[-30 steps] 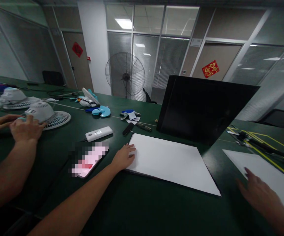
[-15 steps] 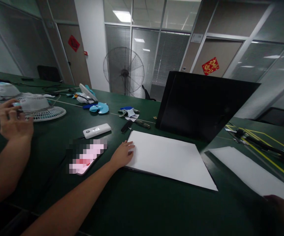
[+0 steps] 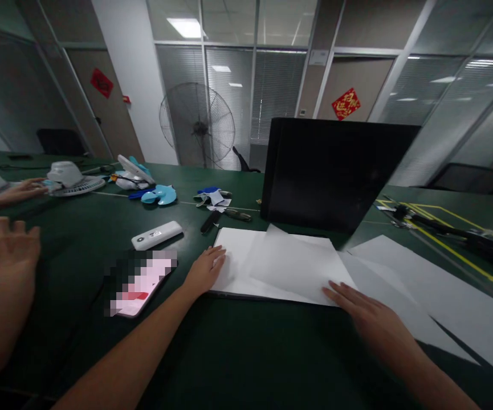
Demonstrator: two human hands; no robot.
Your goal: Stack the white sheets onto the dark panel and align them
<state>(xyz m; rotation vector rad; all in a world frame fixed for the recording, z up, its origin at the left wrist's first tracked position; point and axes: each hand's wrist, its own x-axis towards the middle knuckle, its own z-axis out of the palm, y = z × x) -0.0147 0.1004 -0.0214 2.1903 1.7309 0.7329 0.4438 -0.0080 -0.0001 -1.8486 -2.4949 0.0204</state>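
White paper (image 3: 237, 270) lies over a thin dark-edged flat object on the green table (image 3: 246, 353). My left hand (image 3: 206, 269) rests on the paper's left edge, fingers extended. On the right part of the paper, my right hand (image 3: 357, 304) lies with fingers stretched out, touching a sheet (image 3: 297, 265) that sits askew on top, one corner raised at the back. More white sheets (image 3: 443, 290) spread over the table to the right, overlapping one another. Behind the paper stands a large black panel (image 3: 331, 173).
Left of the paper are a pink-screened phone (image 3: 143, 287) and a white device (image 3: 157, 234). Another person's hands (image 3: 9, 245) are at the far left, near white fan parts (image 3: 66, 176). Blue fan blades (image 3: 159, 195) and a black tripod-like object (image 3: 455, 228) lie farther back.
My right hand has come in from the lower right onto the paper. A sheet now lies askew there, and loose sheets at the right have shifted. The other person's nearer hand has left the fan part.
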